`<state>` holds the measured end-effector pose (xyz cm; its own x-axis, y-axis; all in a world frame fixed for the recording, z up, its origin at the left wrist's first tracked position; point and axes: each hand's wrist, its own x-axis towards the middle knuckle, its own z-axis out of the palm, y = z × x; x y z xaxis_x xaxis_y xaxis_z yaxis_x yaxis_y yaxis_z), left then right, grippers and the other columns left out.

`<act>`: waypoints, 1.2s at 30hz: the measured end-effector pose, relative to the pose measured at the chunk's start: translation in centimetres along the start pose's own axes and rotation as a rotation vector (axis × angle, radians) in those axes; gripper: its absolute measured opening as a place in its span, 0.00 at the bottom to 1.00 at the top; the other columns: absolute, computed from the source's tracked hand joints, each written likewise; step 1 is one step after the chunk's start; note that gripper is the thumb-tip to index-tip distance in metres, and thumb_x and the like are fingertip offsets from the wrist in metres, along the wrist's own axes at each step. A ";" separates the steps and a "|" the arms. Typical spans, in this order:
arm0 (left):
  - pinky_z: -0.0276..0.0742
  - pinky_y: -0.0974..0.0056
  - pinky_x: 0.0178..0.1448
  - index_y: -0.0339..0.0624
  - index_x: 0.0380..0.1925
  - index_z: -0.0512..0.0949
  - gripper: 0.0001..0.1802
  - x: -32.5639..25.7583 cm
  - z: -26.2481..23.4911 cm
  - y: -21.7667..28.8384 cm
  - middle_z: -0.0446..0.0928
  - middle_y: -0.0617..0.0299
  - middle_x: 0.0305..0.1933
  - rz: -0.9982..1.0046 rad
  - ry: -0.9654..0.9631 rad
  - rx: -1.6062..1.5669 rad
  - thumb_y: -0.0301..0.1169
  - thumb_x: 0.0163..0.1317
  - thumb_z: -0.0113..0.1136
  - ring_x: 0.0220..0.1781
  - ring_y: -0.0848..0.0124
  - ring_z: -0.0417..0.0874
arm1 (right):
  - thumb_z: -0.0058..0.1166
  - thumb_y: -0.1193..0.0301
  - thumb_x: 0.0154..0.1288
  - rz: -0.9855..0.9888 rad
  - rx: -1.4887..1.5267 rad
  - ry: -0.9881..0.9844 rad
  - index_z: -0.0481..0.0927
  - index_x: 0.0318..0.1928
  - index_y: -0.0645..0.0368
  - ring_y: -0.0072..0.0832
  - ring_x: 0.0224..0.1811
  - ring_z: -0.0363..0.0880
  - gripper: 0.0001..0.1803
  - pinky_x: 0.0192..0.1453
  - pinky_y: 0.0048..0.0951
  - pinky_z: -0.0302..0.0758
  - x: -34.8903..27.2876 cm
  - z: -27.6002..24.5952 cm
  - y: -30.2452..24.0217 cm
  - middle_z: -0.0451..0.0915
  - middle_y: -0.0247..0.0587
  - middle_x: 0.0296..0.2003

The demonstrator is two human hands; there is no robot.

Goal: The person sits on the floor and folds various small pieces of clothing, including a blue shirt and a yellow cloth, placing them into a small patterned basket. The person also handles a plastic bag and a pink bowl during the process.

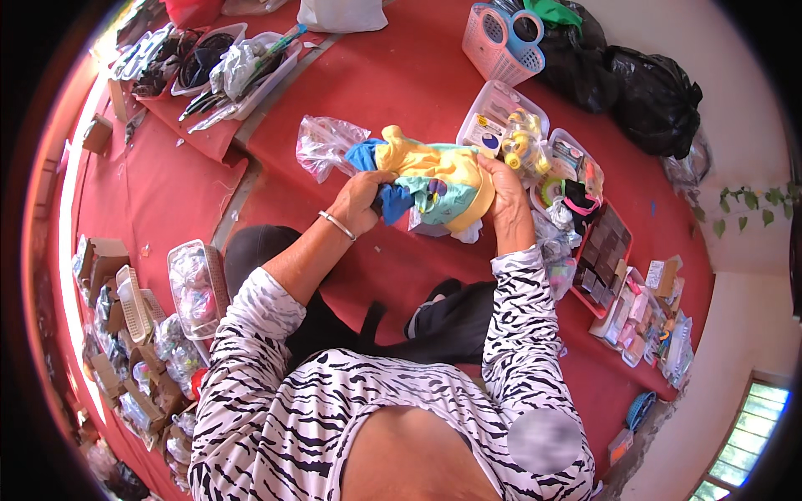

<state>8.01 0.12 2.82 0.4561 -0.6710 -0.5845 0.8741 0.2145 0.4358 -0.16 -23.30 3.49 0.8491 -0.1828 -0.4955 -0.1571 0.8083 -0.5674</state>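
Observation:
Both my hands hold a bundle of soft children's cloth items (434, 167), yellow and mint green with a printed figure and a yellow curved edge. My left hand (363, 199), with a bangle at the wrist, is closed on the left end, where blue cloth (397, 203) hangs. At the right end, my right hand (504, 188) grips the yellow edge with the thumb on top. Whether the bundle is one item or several, I cannot tell. Just beyond its left end lies a crumpled clear plastic bag (330, 146). Part of a pale box (428, 225) shows beneath the bundle.
Right of my hands stand a white tub (472, 117), yellow-capped clear bottles (525, 144) and a red tray with brown blocks (603, 255). Farther off are a pink basket (493, 54) and black bags (656, 100). A white basket (198, 288) and cardboard boxes (104, 259) lie at the left.

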 end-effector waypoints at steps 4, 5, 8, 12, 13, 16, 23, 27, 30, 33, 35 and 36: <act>0.75 0.60 0.54 0.35 0.50 0.69 0.18 -1.4 0.8 -0.5 0.75 0.56 0.50 0.121 -0.091 0.050 0.20 0.59 0.53 0.49 0.66 0.79 | 0.50 0.76 0.62 -0.201 -0.190 -0.030 0.71 0.49 0.68 0.31 0.45 0.78 0.15 0.51 0.34 0.76 -2.2 2.2 -1.6 0.78 0.44 0.43; 0.74 0.60 0.55 0.35 0.50 0.69 0.18 -1.4 0.9 -0.8 0.75 0.56 0.50 0.129 -0.088 0.062 0.21 0.59 0.53 0.49 0.66 0.78 | 0.50 0.76 0.62 -0.265 -0.312 -0.065 0.70 0.50 0.68 0.30 0.45 0.78 0.16 0.51 0.32 0.76 -2.8 2.5 -1.8 0.78 0.44 0.44; 0.76 0.61 0.50 0.38 0.51 0.70 0.18 -1.9 1.6 -1.8 0.76 0.59 0.49 0.157 -0.089 0.094 0.24 0.60 0.55 0.47 0.68 0.79 | 0.48 0.77 0.64 -0.393 -0.636 -0.141 0.70 0.53 0.67 0.26 0.45 0.78 0.17 0.52 0.27 0.74 -4.1 3.1 -2.6 0.78 0.41 0.44; 0.78 0.62 0.42 0.40 0.48 0.70 0.16 -1.2 0.8 -2.7 0.77 0.61 0.43 0.086 -0.127 0.141 0.26 0.60 0.57 0.41 0.69 0.81 | 0.48 0.75 0.65 -0.438 -0.674 -0.123 0.70 0.53 0.66 0.26 0.45 0.78 0.17 0.53 0.26 0.73 -5.4 2.6 -4.8 0.78 0.40 0.44; 0.78 0.61 0.40 0.40 0.46 0.71 0.14 -1.2 0.7 -2.9 0.77 0.61 0.41 0.078 -0.122 0.128 0.27 0.60 0.57 0.39 0.69 0.81 | 0.48 0.74 0.65 -0.470 -0.657 -0.123 0.70 0.53 0.66 0.26 0.44 0.78 0.17 0.53 0.26 0.73 -6.0 2.5 -5.2 0.78 0.40 0.44; 0.77 0.61 0.36 0.41 0.38 0.72 0.07 -1.6 1.5 -2.7 0.76 0.62 0.35 0.077 -0.079 0.115 0.28 0.60 0.57 0.34 0.70 0.80 | 0.50 0.72 0.65 -0.555 -0.647 -0.114 0.72 0.53 0.66 0.25 0.43 0.78 0.17 0.51 0.25 0.74 -9.4 5.0 -6.6 0.79 0.40 0.44; 0.77 0.66 0.38 0.37 0.34 0.74 0.07 -0.3 1.4 -1.9 0.78 0.60 0.34 0.486 -0.216 0.409 0.24 0.53 0.55 0.34 0.72 0.80 | 0.51 0.71 0.64 -0.659 -0.660 -0.234 0.74 0.50 0.67 0.24 0.40 0.79 0.16 0.47 0.23 0.74 -13.1 11.3 -7.7 0.80 0.40 0.42; 0.76 0.68 0.42 0.36 0.43 0.75 0.16 -2.0 3.3 -0.9 0.79 0.60 0.38 0.433 -0.266 0.486 0.24 0.52 0.55 0.37 0.72 0.80 | 0.51 0.72 0.63 -0.721 -0.487 -0.457 0.71 0.53 0.67 0.33 0.47 0.78 0.19 0.54 0.33 0.73 -13.9 10.8 -8.6 0.77 0.46 0.48; 0.75 0.66 0.48 0.39 0.47 0.75 0.19 -0.9 2.2 -1.1 0.78 0.58 0.44 0.416 -0.446 0.526 0.33 0.55 0.60 0.44 0.71 0.79 | 0.51 0.71 0.63 -0.662 -0.486 -0.569 0.70 0.54 0.67 0.36 0.50 0.76 0.20 0.56 0.36 0.72 -13.7 12.2 -8.6 0.76 0.47 0.49; 0.68 0.65 0.58 0.39 0.54 0.70 0.25 -2.9 2.5 -0.8 0.73 0.59 0.54 0.475 -0.668 0.436 0.36 0.58 0.60 0.54 0.71 0.73 | 0.51 0.71 0.63 -0.602 -0.534 -0.571 0.70 0.53 0.67 0.35 0.50 0.76 0.20 0.56 0.36 0.72 -13.3 13.5 -7.4 0.76 0.47 0.50; 0.68 0.65 0.57 0.39 0.56 0.68 0.27 -1.0 2.0 -1.9 0.73 0.58 0.54 0.591 -0.750 0.492 0.35 0.57 0.61 0.52 0.72 0.73 | 0.51 0.71 0.63 -0.585 -0.574 -0.608 0.71 0.53 0.68 0.35 0.50 0.76 0.20 0.56 0.35 0.72 -13.1 15.3 -5.8 0.76 0.48 0.50; 0.68 0.66 0.56 0.39 0.57 0.67 0.28 -2.2 3.0 -1.5 0.73 0.59 0.54 0.640 -0.688 0.571 0.33 0.56 0.61 0.51 0.73 0.72 | 0.50 0.72 0.64 -0.566 -0.514 -0.651 0.70 0.54 0.68 0.35 0.50 0.76 0.19 0.55 0.36 0.72 -13.4 16.1 -4.8 0.76 0.48 0.49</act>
<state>5.18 -0.85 5.54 0.4515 -0.8432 0.2919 0.2220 0.4230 0.8785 -2.68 -15.70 23.46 0.9527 0.0009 0.3040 0.2868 0.3295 -0.8995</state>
